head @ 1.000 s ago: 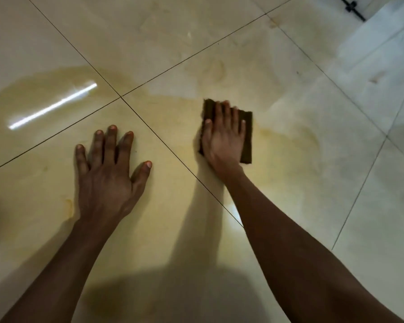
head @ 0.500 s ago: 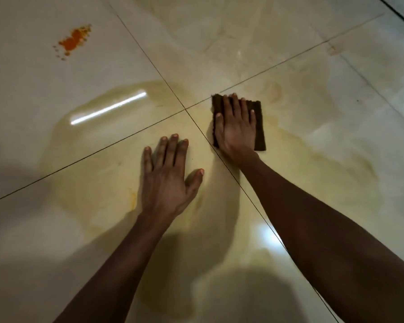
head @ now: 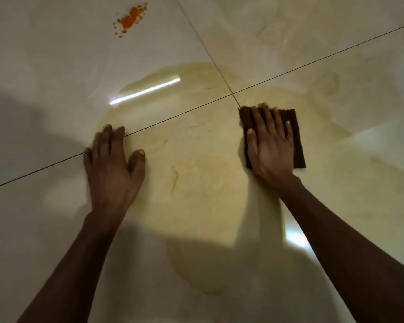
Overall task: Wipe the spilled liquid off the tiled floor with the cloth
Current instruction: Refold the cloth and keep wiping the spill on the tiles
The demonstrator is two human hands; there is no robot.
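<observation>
The right hand (head: 269, 145) lay flat on the dark cloth (head: 295, 138), fingers spread, pressing it to the floor (head: 44, 54) just below where the grout lines (head: 232, 93) crossed. The left hand (head: 113, 169) was planted open on the tiles, fingers together and thumb apart, holding nothing — a brace, by the look of it.

The job seemed well short of done. A broad yellowish film (head: 196, 159) covered the floor between and around both hands, running up past the grout cross and down toward the person, with a darker rim at its near edge. Far off at upper left sat an orange splatter (head: 130, 18), untouched and well apart from the cloth. So the wet patch had been smeared thin at best, not lifted.

Against the frame half a second earlier, the cloth had shifted to the right of the grout cross and the two hands stood farther apart — the left now reaching across a grout line. The view had swung too, and the splatter sat nearer the middle top.
</observation>
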